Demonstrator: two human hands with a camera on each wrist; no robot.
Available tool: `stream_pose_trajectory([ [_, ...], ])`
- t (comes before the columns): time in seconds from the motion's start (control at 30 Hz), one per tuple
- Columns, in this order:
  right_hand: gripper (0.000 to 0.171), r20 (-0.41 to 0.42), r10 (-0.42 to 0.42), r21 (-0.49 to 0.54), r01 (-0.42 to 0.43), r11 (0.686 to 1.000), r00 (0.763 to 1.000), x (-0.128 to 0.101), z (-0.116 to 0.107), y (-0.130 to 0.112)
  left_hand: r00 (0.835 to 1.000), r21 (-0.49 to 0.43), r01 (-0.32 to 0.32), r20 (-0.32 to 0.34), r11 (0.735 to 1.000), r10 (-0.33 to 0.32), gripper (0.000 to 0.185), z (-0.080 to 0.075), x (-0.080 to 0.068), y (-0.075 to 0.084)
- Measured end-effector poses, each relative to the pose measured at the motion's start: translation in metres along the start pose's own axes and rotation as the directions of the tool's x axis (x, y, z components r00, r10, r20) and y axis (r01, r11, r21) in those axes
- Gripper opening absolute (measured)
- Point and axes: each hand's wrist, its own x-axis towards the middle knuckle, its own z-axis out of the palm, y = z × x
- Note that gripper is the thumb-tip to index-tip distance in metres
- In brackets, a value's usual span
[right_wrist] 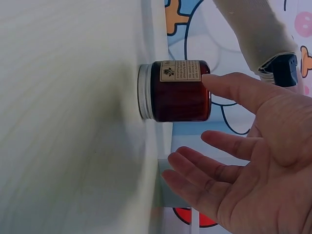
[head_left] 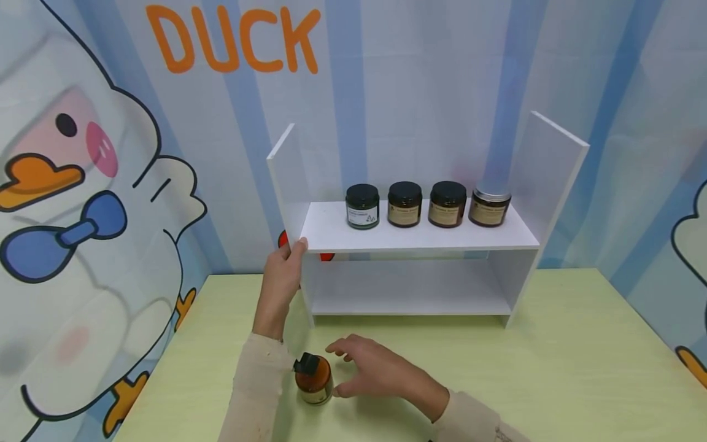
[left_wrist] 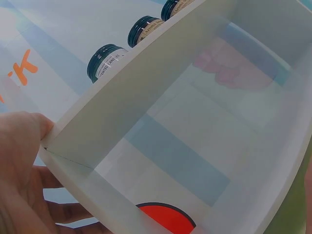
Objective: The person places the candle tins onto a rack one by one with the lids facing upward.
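Behind the hands, a big cartoon duck curtain (head_left: pixel 83 184) with blue stripes is hung, and a pale green table (head_left: pixel 552 368) is spread out under them.

On the table, just past the left hand (head_left: pixel 284 270), a white shelf unit (head_left: pixel 420 236) is stood. Its left front corner is held by that hand, with the thumb laid on the edge of the upper board and the fingers curled round the side wall, as is seen in the left wrist view too.

Four jars are already lined up on the upper board, up and to the right of the left hand: a green jar with a black lid (head_left: pixel 362 206), two brown jars with black lids (head_left: pixel 405 204) (head_left: pixel 447 204), and a brown jar with a silver lid (head_left: pixel 489 207). So most of the putting away looks done.

One more brown jar (head_left: pixel 313 380) is left on the table, close to the person, between the two sleeves. In the right wrist view its silver lid (right_wrist: pixel 145 91) and paper label (right_wrist: pixel 180 70) are shown, and it may be stood on its lid. The right hand (head_left: pixel 375 368) is held just beside it, with the fingers spread and loose. The thumb tip is very near the glass, but whether it is touched cannot be told. Nothing is gripped by this hand.

The lower board of the shelf is seen below the left hand with nothing on it. The last jar is judged to be the part not yet done.
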Motion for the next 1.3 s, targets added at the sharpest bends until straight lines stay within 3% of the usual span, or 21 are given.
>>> stream_pose_trajectory([
  [0.73,0.089,0.025,-0.035,0.069,0.033,0.997,0.999,0.024,0.028,0.003,1.000,-0.002,-0.011,0.009,1.000,0.011,0.059,0.000,0.000,0.000],
  [1.07,0.094,0.040,-0.024,0.118,0.020,0.993,0.999,0.029,0.033,0.008,1.000,0.017,-0.031,0.005,0.999,0.031,0.059,0.000,-0.001,0.001],
  [1.3,0.091,0.030,-0.082,0.144,0.076,0.987,0.996,0.032,0.036,0.010,1.000,0.015,-0.026,0.001,1.000,0.026,0.058,0.000,0.000,0.000],
])
